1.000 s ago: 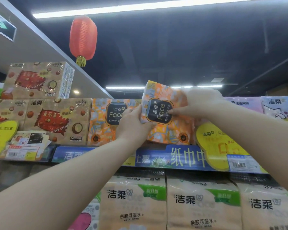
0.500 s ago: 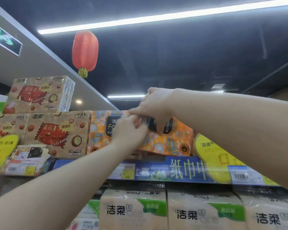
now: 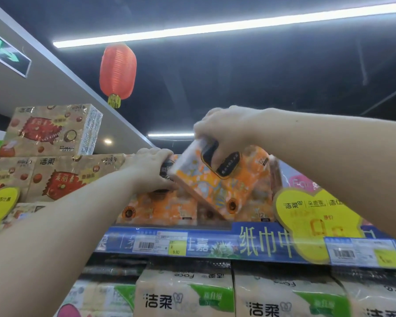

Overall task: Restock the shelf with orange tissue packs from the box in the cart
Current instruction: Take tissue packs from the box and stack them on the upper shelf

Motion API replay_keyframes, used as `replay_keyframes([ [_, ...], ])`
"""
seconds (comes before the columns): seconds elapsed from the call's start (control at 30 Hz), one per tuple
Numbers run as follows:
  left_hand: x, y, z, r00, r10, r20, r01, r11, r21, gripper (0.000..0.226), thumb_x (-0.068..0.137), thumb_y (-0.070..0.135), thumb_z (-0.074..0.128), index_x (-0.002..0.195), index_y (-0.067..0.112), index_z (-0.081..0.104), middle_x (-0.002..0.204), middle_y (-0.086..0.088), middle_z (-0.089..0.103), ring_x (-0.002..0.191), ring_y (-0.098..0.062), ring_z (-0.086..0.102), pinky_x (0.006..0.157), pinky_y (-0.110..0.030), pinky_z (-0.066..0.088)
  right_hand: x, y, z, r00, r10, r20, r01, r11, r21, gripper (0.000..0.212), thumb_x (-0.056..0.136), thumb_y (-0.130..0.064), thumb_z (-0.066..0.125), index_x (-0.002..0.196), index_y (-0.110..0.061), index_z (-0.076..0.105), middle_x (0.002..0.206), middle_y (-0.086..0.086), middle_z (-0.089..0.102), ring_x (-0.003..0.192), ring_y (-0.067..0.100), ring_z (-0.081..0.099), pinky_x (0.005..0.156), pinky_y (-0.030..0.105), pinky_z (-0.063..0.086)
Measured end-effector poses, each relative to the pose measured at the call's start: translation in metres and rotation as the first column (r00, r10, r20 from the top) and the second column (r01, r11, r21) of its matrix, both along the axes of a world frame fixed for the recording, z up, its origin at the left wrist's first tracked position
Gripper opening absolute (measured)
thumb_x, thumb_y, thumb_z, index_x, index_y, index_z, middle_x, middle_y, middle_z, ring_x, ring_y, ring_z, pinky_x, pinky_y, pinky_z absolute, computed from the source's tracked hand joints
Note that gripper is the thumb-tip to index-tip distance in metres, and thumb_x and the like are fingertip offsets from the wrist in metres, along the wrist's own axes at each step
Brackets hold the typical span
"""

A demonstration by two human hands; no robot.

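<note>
An orange tissue pack (image 3: 217,181) with a black label hangs tilted above the upper shelf (image 3: 215,241), its left end raised. My right hand (image 3: 226,131) grips its top from above. My left hand (image 3: 151,170) holds the top of another orange pack (image 3: 156,207) standing on the shelf to the left. More orange packs (image 3: 258,177) stand behind and to the right. The box and cart are out of view.
Brown tissue boxes (image 3: 62,177) are stacked at the left of the shelf. Yellow heart price tags (image 3: 313,216) hang on the shelf edge. Beige and green packs (image 3: 185,296) fill the shelf below. A red lantern (image 3: 118,69) hangs overhead.
The pack in my right hand has tipped over, its left end rising. My left hand slid left onto the top of the neighbouring pack. The view tilted upward.
</note>
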State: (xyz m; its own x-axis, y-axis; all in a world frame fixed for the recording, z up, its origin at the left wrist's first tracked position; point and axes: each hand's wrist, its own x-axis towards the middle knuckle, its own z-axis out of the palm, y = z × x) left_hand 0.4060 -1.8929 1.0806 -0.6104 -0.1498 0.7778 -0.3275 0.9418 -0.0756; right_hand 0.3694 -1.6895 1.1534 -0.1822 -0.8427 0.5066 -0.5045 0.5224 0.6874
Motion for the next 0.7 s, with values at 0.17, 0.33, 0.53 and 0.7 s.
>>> replay_keyframes([
  [0.17, -0.003, 0.002, 0.001, 1.000, 0.007, -0.026, -0.007, 1.000, -0.011, 0.074, 0.071, 0.062, 0.067, 0.133, 0.033, 0.037, 0.137, 0.005, 0.044, 0.130, -0.021, 0.036, 0.098, -0.039, 0.034, -0.016, 0.010, -0.002, 0.980, 0.087, 0.180, -0.036, 0.961, -0.273, 0.061, 0.065, -0.060, 0.075, 0.113, -0.029, 0.052, 0.097, -0.012, 0.052, 0.099, 0.018, 0.053, 0.078, 0.033, 0.037],
  [0.33, -0.005, 0.000, 0.002, 1.000, 0.020, -0.022, -0.020, 1.000, -0.006, 0.081, 0.070, 0.063, 0.069, 0.136, 0.031, 0.035, 0.137, 0.003, 0.043, 0.129, -0.023, 0.037, 0.101, -0.042, 0.033, -0.019, 0.012, -0.007, 0.979, 0.115, 0.167, -0.049, 0.932, -0.360, 0.065, 0.061, -0.062, 0.076, 0.113, -0.029, 0.057, 0.097, -0.011, 0.055, 0.090, 0.017, 0.051, 0.071, 0.030, 0.039],
  [0.53, -0.007, 0.000, 0.000, 1.000, 0.001, -0.026, -0.001, 1.000, -0.006, 0.083, 0.071, 0.062, 0.068, 0.139, 0.031, 0.032, 0.138, 0.003, 0.042, 0.129, -0.023, 0.036, 0.103, -0.043, 0.032, -0.024, 0.012, -0.008, 0.978, 0.099, 0.182, -0.026, 0.929, -0.369, 0.066, 0.062, -0.063, 0.074, 0.115, -0.028, 0.057, 0.096, -0.010, 0.055, 0.090, 0.017, 0.050, 0.072, 0.031, 0.039],
  [0.7, -0.007, -0.002, -0.001, 1.000, -0.009, -0.030, 0.008, 1.000, -0.019, 0.084, 0.071, 0.063, 0.067, 0.140, 0.032, 0.031, 0.139, 0.003, 0.042, 0.130, -0.023, 0.036, 0.103, -0.044, 0.031, -0.029, 0.013, -0.010, 0.979, 0.076, 0.190, 0.001, 0.926, -0.377, 0.064, 0.065, -0.064, 0.071, 0.114, -0.027, 0.055, 0.093, -0.010, 0.052, 0.087, 0.016, 0.048, 0.069, 0.030, 0.036],
])
